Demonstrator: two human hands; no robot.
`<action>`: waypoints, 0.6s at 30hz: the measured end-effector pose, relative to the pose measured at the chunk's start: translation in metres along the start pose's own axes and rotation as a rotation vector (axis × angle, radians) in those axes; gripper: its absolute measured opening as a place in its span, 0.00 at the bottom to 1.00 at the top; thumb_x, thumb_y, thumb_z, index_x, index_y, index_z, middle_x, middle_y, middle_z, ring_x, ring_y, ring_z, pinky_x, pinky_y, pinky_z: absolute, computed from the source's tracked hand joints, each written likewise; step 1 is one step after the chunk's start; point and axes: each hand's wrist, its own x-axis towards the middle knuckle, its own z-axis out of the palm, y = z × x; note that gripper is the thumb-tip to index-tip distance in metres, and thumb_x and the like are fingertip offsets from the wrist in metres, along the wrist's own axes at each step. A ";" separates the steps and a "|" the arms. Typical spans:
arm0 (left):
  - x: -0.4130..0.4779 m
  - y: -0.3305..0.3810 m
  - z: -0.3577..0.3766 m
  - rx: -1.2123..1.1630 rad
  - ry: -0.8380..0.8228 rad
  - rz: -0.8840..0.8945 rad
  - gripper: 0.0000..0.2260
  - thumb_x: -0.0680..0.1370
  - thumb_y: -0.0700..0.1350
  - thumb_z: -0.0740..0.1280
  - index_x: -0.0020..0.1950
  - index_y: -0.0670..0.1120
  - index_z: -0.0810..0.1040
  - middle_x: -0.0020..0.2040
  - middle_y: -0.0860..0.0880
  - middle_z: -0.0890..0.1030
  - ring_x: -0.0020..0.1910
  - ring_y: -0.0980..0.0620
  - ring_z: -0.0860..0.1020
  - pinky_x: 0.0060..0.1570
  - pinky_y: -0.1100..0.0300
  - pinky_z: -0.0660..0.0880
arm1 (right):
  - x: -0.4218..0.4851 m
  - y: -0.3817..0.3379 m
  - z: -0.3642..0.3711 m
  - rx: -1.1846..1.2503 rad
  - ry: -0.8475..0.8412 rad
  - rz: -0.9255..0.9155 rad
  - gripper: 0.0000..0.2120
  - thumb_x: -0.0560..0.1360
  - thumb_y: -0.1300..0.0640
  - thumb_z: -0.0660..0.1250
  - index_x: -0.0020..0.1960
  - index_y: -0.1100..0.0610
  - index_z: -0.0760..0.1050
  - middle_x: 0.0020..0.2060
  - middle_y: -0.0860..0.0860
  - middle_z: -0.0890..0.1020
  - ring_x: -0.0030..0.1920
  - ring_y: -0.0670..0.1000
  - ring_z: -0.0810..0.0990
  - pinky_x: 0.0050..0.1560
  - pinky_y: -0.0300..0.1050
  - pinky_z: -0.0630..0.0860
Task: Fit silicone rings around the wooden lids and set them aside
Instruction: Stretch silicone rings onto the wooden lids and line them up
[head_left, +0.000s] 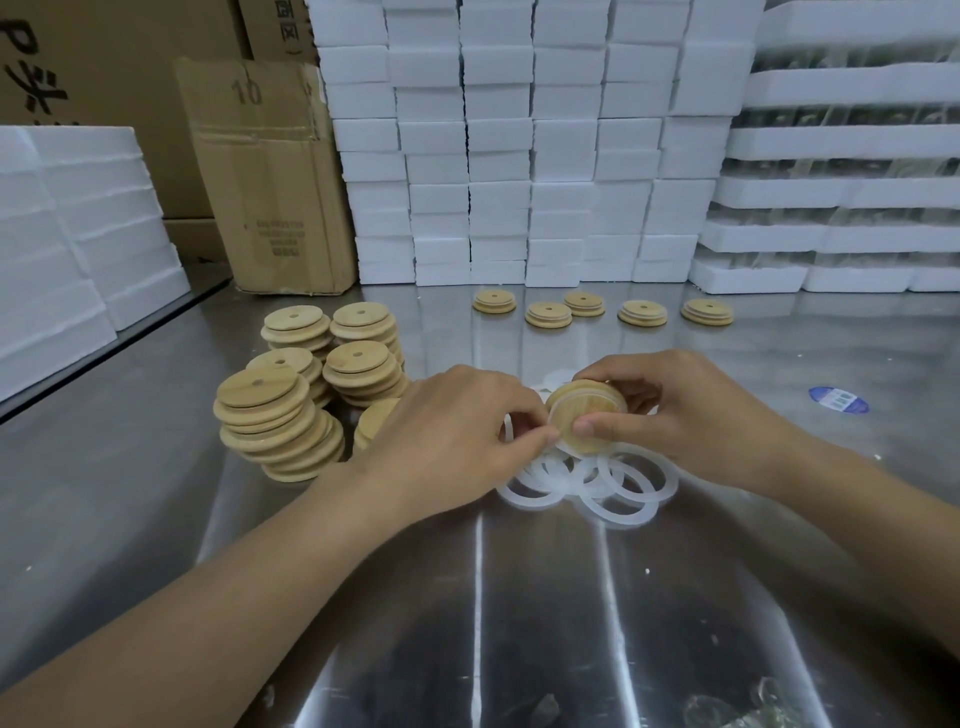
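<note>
- Wooden round lids with centre holes (283, 415) are stacked at the left of the steel counter (519, 597), judged still unringed.
- One translucent white silicone ring (555, 418) is pinched by the left grip (457, 431) onto a lid (584, 423) clasped in the right grip (675, 410).
- Loose rings (597, 488) lie beneath; five finished lids (597, 304) are set aside behind.

packing workshop: stacked foam boxes (519, 156), cardboard cartons (270, 176), steel worktable (130, 493)

lid stack (374, 422) — half hidden, carton print (280, 236) blurred
</note>
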 end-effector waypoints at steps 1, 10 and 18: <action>0.000 0.000 0.001 -0.036 -0.004 -0.012 0.08 0.82 0.59 0.70 0.47 0.60 0.85 0.40 0.63 0.82 0.41 0.59 0.80 0.38 0.55 0.76 | 0.000 -0.001 0.000 0.009 0.004 0.004 0.08 0.75 0.51 0.78 0.54 0.47 0.85 0.46 0.46 0.88 0.46 0.47 0.87 0.49 0.45 0.83; 0.007 -0.012 -0.013 -0.322 -0.014 -0.051 0.05 0.80 0.54 0.75 0.45 0.63 0.86 0.44 0.63 0.86 0.43 0.56 0.83 0.40 0.67 0.76 | 0.000 -0.010 -0.009 0.370 0.037 0.058 0.10 0.76 0.60 0.76 0.56 0.59 0.86 0.48 0.53 0.89 0.50 0.51 0.89 0.49 0.35 0.81; 0.006 -0.007 -0.001 -0.455 0.046 -0.115 0.05 0.79 0.54 0.76 0.43 0.59 0.87 0.40 0.60 0.87 0.37 0.50 0.83 0.37 0.64 0.76 | 0.002 -0.011 -0.013 0.467 0.161 0.093 0.12 0.72 0.50 0.78 0.54 0.50 0.88 0.49 0.53 0.90 0.51 0.51 0.89 0.50 0.38 0.82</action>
